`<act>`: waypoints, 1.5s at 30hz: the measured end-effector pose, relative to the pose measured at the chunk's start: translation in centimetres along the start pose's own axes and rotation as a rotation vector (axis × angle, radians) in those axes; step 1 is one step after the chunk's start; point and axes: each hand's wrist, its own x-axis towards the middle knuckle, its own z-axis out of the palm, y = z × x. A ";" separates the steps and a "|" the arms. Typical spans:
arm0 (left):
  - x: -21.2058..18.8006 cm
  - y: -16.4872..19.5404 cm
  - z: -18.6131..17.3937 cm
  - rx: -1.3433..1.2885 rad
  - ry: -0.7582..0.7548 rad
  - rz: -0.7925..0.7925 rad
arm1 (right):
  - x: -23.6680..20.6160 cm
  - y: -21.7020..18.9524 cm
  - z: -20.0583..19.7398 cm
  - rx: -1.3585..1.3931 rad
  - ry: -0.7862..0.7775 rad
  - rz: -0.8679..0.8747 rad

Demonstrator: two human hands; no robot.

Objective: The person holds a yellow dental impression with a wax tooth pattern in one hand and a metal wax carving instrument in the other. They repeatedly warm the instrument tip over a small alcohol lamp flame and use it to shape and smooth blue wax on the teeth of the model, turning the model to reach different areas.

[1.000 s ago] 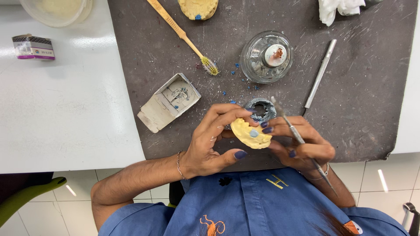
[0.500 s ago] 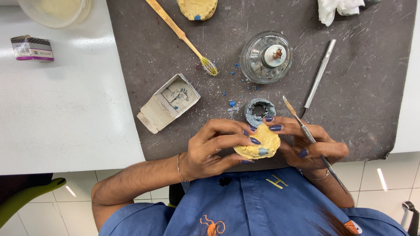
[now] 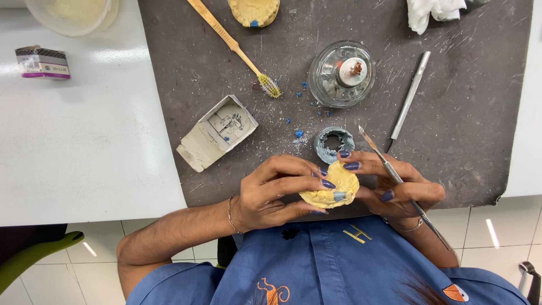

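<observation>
Both hands are working close to the body at the near edge of the dark mat on the bench. The left hand is curling around a yellow cast, thumb under and fingers wrapping its upper edge, gripping it firmly. The right hand is steadying the cast's other side with two fingertips while pinching a slim metal tool between thumb and fingers; the tool's flat tip is pointing up and away, clear of the cast. A small patch of blue wax is showing on the cast's front face.

Just beyond the fingers sits a grey wax pot, and past it a glass burner. A brush, an open card box and a second metal tool are lying on the mat; another cast is resting at the far edge.

This looks like an inspecting and turning step between wax applications. A next move would call for bringing the tool tip down to the blue patch with the cast held steady.
</observation>
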 end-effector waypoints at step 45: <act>0.8 0.2 -1.4 0.325 -0.076 0.289 | 0.4 1.1 0.3 -0.013 0.377 -0.055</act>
